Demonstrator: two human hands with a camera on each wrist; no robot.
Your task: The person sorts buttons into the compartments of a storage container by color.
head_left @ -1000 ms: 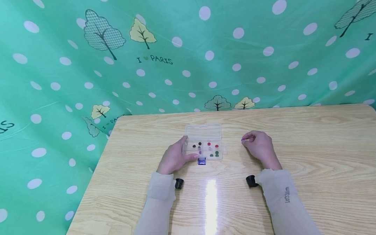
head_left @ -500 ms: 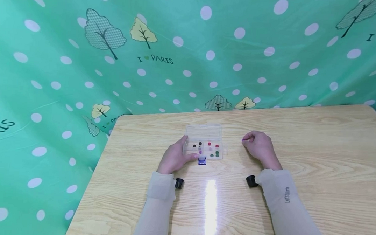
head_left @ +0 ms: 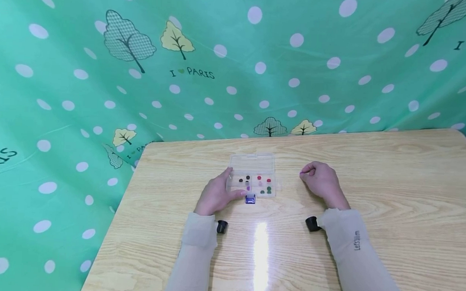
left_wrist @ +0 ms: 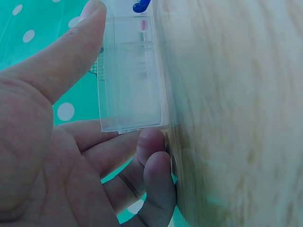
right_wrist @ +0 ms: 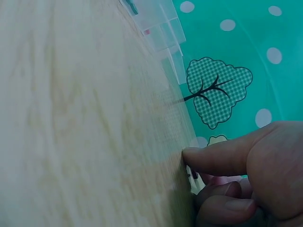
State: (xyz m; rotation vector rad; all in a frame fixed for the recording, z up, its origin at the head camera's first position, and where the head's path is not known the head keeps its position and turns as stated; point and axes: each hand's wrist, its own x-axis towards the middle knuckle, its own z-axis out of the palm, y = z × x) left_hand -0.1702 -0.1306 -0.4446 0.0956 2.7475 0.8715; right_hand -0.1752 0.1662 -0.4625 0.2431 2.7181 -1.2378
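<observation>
A clear plastic compartment box (head_left: pixel 263 196) lies on the table with its lid (head_left: pixel 251 163) folded back. Inside are small round pieces: black ones (head_left: pixel 241 180), red ones (head_left: pixel 259 178), green ones (head_left: pixel 269 190) and a purple one (head_left: pixel 248 188). A blue latch (head_left: pixel 250 199) sticks out at the front. My left hand (head_left: pixel 216 194) holds the box at its left end, thumb along the front and fingers round the side. To the right of the box, my right hand (head_left: pixel 320 179) pinches a small purple piece (head_left: pixel 301 173) low at the tabletop; the fingers mostly hide it.
The wooden table (head_left: pixel 165 255) ends at the back against a green dotted curtain (head_left: pixel 204 96). Black wrist cameras (head_left: pixel 222 226) hang beneath both sleeves. A bright light reflection lies on the tabletop in front of the box.
</observation>
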